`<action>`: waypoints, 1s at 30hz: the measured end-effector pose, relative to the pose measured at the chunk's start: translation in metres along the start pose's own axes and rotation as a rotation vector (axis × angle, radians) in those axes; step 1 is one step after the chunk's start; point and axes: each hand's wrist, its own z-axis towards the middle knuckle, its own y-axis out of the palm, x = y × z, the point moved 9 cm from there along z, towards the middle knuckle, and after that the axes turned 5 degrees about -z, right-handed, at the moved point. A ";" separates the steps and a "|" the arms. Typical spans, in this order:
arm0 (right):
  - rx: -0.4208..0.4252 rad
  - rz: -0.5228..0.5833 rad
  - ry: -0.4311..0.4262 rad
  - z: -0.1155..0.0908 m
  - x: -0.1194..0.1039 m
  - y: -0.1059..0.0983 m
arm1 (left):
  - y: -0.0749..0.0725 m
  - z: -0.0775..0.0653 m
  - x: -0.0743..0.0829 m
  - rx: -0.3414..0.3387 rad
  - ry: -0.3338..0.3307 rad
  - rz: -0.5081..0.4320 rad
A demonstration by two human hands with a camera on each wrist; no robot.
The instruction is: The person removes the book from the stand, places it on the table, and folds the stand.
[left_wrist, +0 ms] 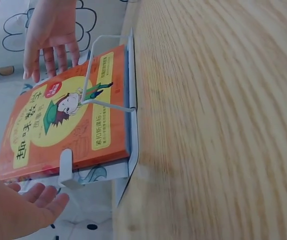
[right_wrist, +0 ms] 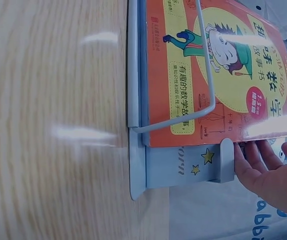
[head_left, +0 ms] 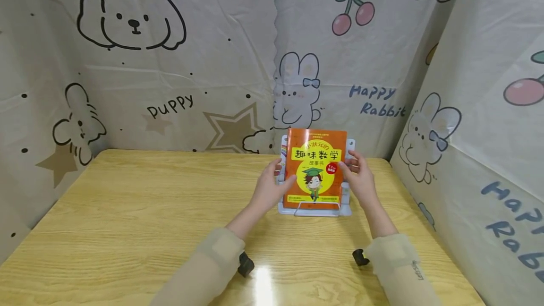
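An orange storybook (head_left: 316, 155) with a cartoon figure in a green cap leans upright on a pale blue book stand (head_left: 286, 211). The stand's white wire bracket (left_wrist: 108, 105) crosses the lower cover, and a small side clip (right_wrist: 226, 161) sits by its edge. On the spine side is my left hand (head_left: 269, 187), thumb before the cover and fingers loosely spread by the stand's edge. At the opposite side my right hand (head_left: 360, 178) has extended fingers reaching partly behind the book and stand; their tips are hidden in the right wrist view. Firm contact does not show.
The wooden table (head_left: 148, 202) spreads left of and in front of the stand. Behind it hangs a printed cloth (head_left: 238, 60), and another cloth wall (head_left: 480, 155) bounds the right side. Black wrist pieces (head_left: 245, 264) show at the sleeves.
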 end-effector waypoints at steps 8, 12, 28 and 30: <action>-0.008 0.047 0.033 0.001 0.006 0.002 | 0.002 0.008 -0.002 0.045 0.008 -0.042; -0.018 0.053 0.052 0.003 0.008 0.003 | 0.004 0.009 0.000 0.037 -0.002 -0.064; -0.044 0.060 0.135 0.004 0.011 0.005 | 0.013 0.017 0.003 0.092 -0.033 -0.034; -0.044 0.063 0.143 0.005 0.013 0.005 | 0.014 0.018 0.003 0.094 -0.033 -0.022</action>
